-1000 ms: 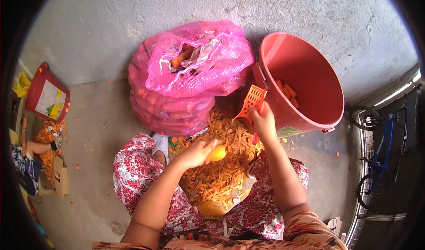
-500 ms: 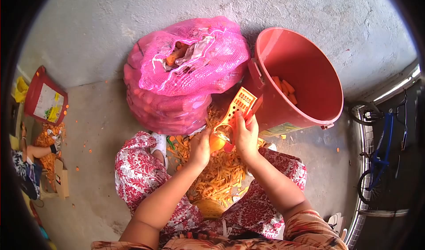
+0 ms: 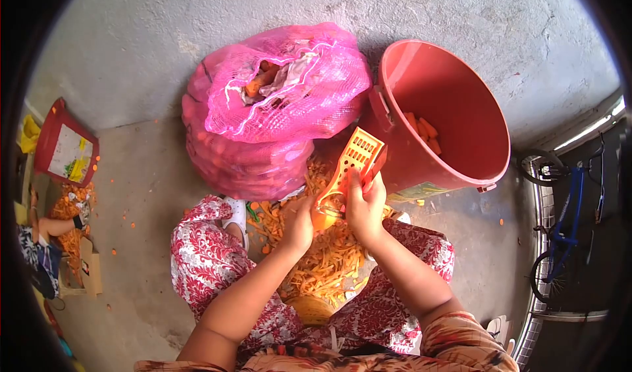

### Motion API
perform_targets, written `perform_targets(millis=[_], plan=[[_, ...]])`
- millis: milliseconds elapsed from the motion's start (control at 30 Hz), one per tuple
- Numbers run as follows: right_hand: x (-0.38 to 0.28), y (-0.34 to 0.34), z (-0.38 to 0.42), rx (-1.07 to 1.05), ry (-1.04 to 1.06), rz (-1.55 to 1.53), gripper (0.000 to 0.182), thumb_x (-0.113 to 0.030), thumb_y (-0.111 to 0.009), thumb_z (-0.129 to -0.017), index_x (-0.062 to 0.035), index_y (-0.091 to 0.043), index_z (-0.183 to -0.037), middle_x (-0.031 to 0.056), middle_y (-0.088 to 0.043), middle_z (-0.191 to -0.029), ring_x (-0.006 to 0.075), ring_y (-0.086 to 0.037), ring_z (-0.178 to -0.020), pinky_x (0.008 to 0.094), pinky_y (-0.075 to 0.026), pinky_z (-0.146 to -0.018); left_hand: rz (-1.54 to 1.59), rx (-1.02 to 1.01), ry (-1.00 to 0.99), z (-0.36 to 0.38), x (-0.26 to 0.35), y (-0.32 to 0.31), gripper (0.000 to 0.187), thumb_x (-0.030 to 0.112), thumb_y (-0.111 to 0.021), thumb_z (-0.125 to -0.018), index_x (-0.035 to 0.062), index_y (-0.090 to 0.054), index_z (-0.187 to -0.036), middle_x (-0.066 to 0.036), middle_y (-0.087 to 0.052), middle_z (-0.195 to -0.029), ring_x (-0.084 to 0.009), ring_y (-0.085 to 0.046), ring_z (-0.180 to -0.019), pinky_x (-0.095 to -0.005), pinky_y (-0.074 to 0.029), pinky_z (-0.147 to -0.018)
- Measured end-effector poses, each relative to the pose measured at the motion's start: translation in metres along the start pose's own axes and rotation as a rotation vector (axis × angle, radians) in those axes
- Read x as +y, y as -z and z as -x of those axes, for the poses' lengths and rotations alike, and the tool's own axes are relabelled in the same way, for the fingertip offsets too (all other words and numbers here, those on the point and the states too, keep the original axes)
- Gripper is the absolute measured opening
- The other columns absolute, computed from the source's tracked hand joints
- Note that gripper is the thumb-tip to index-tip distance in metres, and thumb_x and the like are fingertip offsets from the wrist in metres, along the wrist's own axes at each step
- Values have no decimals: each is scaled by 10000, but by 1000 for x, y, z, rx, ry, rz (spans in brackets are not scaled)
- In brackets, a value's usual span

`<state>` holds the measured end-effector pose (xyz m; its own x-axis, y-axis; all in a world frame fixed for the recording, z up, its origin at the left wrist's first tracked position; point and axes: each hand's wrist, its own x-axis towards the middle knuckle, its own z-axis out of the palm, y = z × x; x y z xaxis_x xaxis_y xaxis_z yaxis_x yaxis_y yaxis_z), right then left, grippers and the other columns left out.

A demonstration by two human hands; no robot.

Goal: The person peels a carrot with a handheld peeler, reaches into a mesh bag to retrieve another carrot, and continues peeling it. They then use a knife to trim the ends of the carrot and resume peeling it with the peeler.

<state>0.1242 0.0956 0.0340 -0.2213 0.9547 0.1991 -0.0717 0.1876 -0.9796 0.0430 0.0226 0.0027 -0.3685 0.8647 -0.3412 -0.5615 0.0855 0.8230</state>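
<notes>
The left hand (image 3: 299, 224) curls its fingers around a carrot (image 3: 323, 222), gripping it low between the person's knees, above a heap of carrot peelings (image 3: 322, 270) on the floor. The right hand (image 3: 366, 207) clasps an orange slotted peeler (image 3: 362, 147), thumb pressed along its perforated face, the slotted end pointing away from the person and the near end up against the carrot; whether the blade touches its skin, I cannot tell. Beyond stands a pink mesh sack (image 3: 263, 168), and to its right a red bucket (image 3: 461, 108) with peeled carrots (image 3: 424, 130) inside.
</notes>
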Motion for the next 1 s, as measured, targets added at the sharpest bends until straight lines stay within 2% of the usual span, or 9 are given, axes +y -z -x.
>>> perform_targets(millis=[100,200,333,500,567,700,733,833,1000], plan=[[-1,1,-6,65,-246,-69,108,-162,-434,-867,-70,-436,-809,-28,-428,-577,37,-379,-438,181,-298,-377,-94,-22,-141,2,1,6,359,278,-382,-852,2,-562,-709,-21,-499,-519,-84,-437,-405,-208,-326,-383],[52,12,-31,203,-326,-17,117,-124,-462,-826,-23,-432,-775,13,-456,-556,87,-419,-424,235,-350,-384,-537,-257,-848,18,9,0,355,244,-370,-857,-13,-569,-712,-21,-510,-534,-82,-449,-429,-220,-340,-416],[51,12,-33,111,-316,100,117,-125,-458,-820,-22,-433,-772,21,-460,-555,86,-432,-430,235,-359,-387,-70,-136,-251,12,2,7,349,226,-367,-855,-12,-568,-697,-28,-522,-554,-87,-452,-433,-222,-335,-416],[47,13,-30,97,-328,97,131,-172,-442,-851,-41,-451,-844,-3,-449,-561,68,-390,-394,208,-315,-360,114,-113,-68,6,3,16,329,245,-374,-864,-23,-565,-881,-29,-523,-575,-79,-436,-414,-204,-327,-374],[39,15,-32,71,-336,102,135,-166,-449,-846,-32,-454,-838,3,-457,-561,72,-400,-394,212,-322,-363,-60,-98,26,5,6,17,335,246,-371,-868,-23,-558,-939,-31,-527,-579,-86,-445,-416,-205,-335,-378],[53,30,-43,-36,-265,443,195,-164,-508,-767,28,-472,-772,174,-542,-624,253,-551,-559,361,-422,-539,-660,-223,125,-3,8,25,349,265,-370,-874,-3,-554,-999,-38,-537,-568,-95,-472,-417,-206,-349,-375],[51,32,-45,-24,-255,421,175,-157,-496,-788,17,-481,-797,131,-547,-619,196,-538,-528,321,-419,-505,-819,-275,143,-3,8,26,348,269,-372,-874,0,-558,-991,-39,-538,-564,-96,-475,-415,-206,-350,-372],[34,38,-42,-38,-322,176,128,-156,-464,-836,-30,-482,-843,12,-508,-604,67,-448,-456,214,-364,-414,-410,-298,360,0,8,24,350,306,-369,-865,18,-566,-847,-60,-545,-564,-102,-483,-416,-201,-355,-364],[-5,22,-7,-49,-407,-223,106,-182,-471,-854,-78,-469,-876,-28,-472,-623,31,-382,-437,177,-284,-360,-36,-424,441,-4,-12,32,424,394,-309,-851,37,-537,-835,-83,-545,-605,-134,-478,-425,-216,-347,-356]])
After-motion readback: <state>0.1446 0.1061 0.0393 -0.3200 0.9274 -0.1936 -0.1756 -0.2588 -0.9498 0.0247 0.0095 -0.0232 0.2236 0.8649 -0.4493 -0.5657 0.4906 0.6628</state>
